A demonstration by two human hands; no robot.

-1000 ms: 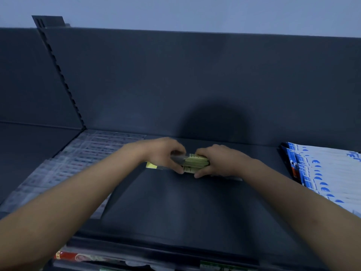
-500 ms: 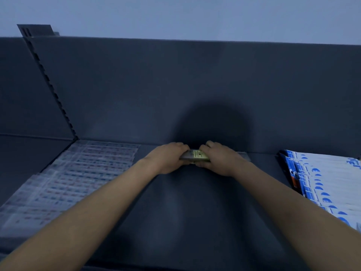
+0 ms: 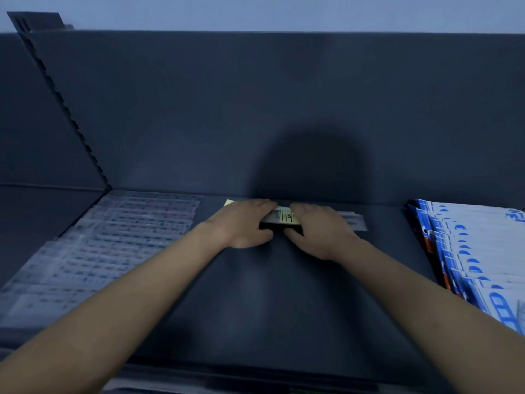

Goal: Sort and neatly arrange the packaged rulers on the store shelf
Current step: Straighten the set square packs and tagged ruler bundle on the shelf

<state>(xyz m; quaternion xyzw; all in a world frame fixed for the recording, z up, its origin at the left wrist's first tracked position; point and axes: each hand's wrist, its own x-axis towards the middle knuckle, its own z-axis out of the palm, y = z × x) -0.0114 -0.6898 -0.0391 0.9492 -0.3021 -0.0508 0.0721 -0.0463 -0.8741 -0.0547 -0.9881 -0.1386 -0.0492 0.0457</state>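
A long, thin bundle of packaged rulers (image 3: 285,217) lies flat on the dark shelf (image 3: 255,302), lengthwise along the foot of the back panel (image 3: 255,109). Both hands sit on its middle, close together, and a yellow label shows in the gap between them.

The left hand (image 3: 246,224) has its fingers laid over the top edge nearest the back panel and its thumb curled in at the front edge, so its grip is clamped around the bundle. The right hand (image 3: 316,232) mirrors it, fingers over the top and thumb at the front, grasping the same bundle. A yellow tip pokes out past the left hand and a clear end past the right.

Along the back panel to the left lie rows of clear packets (image 3: 113,240); to the right, overlapping blue-and-white packets (image 3: 477,251).
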